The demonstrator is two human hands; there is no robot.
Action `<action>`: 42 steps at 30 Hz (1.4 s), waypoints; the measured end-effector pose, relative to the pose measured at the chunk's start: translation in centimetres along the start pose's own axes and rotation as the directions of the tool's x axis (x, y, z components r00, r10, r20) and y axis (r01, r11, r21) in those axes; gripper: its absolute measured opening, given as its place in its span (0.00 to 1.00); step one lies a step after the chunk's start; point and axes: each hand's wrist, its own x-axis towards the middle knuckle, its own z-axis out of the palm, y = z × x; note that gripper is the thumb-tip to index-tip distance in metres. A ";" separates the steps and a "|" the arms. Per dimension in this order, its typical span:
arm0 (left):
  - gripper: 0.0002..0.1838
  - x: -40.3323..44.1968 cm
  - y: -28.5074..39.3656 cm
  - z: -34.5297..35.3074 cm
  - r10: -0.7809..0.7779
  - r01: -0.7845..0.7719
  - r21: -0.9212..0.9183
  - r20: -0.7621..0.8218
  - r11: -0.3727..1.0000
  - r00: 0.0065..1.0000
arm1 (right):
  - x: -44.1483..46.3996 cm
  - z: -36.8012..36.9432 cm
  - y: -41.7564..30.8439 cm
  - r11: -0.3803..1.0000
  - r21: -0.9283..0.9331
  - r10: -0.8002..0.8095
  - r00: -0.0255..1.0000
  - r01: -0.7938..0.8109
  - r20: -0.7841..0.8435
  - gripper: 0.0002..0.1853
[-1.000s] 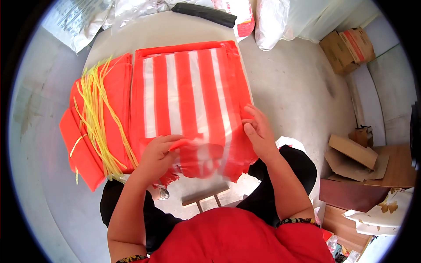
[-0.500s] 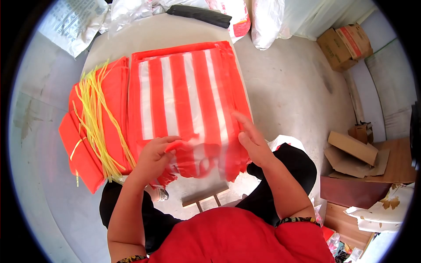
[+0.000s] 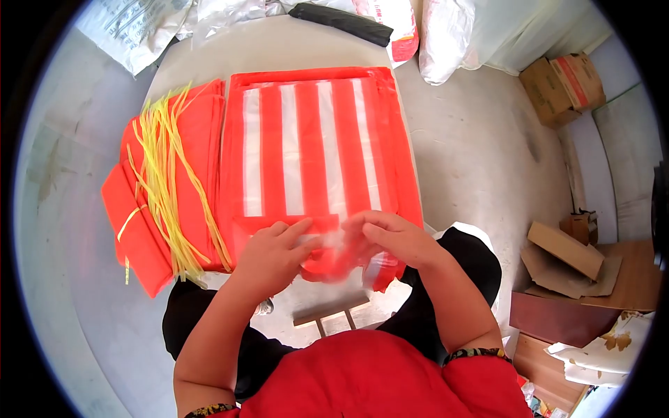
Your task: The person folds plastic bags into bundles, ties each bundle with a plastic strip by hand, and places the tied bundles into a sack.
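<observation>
most of the space in front of the person is taken up by a pale table, and a broad stack of red-and-white striped sheets is laid flat on it, right in front of the person, with the near end bunched at the table's near edge. to the left of that, a red folded pile is set just beside the stack, and a smaller red bundle is bound with a yellow tie. a loose bunch of yellow strips is draped across the pile. at the far edge, a black roll is laid at a slant. the near end of the sheets is being worked by both hands: the left hand is placed over it, thumb and forefinger slightly parted, and whether anything is pinched can't be made out. the right hand is held just beside it, fingertips blurred, so its grip can't be read either.
</observation>
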 end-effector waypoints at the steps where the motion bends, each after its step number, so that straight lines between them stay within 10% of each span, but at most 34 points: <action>1: 0.29 -0.1 0.0 0.1 0.005 -0.005 0.003 -0.010 1.000 1.000 | 0.7 0.7 -0.4 0.999 0.046 0.015 1.000 -0.015 -0.010 0.20; 11: 0.25 -0.6 -0.4 0.5 0.052 -0.052 0.005 -0.059 0.999 0.997 | 3.4 2.4 -0.9 0.728 -0.682 -0.067 0.998 0.064 0.022 0.22; 23: 0.26 -0.6 -0.3 0.2 0.050 -0.049 0.031 -0.047 0.998 0.998 | 3.4 2.6 -3.0 0.607 -0.785 -0.031 0.990 0.128 0.137 0.12; 26: 0.20 -1.1 -0.7 0.9 0.043 -0.043 0.007 -0.014 0.999 0.999 | 2.8 2.8 -3.4 0.848 -0.530 -0.018 0.999 -0.006 -0.039 0.10; 32: 0.11 -1.5 -0.5 0.5 0.056 -0.057 -0.022 -0.029 0.998 0.998 | 6.6 2.2 -0.4 0.580 -0.768 -0.433 0.901 0.273 -0.007 0.09; 42: 0.12 -1.3 -0.1 0.4 0.062 -0.058 0.028 -0.133 0.998 0.989 | 6.9 4.1 0.1 0.461 -0.866 -0.514 0.854 0.194 -0.082 0.09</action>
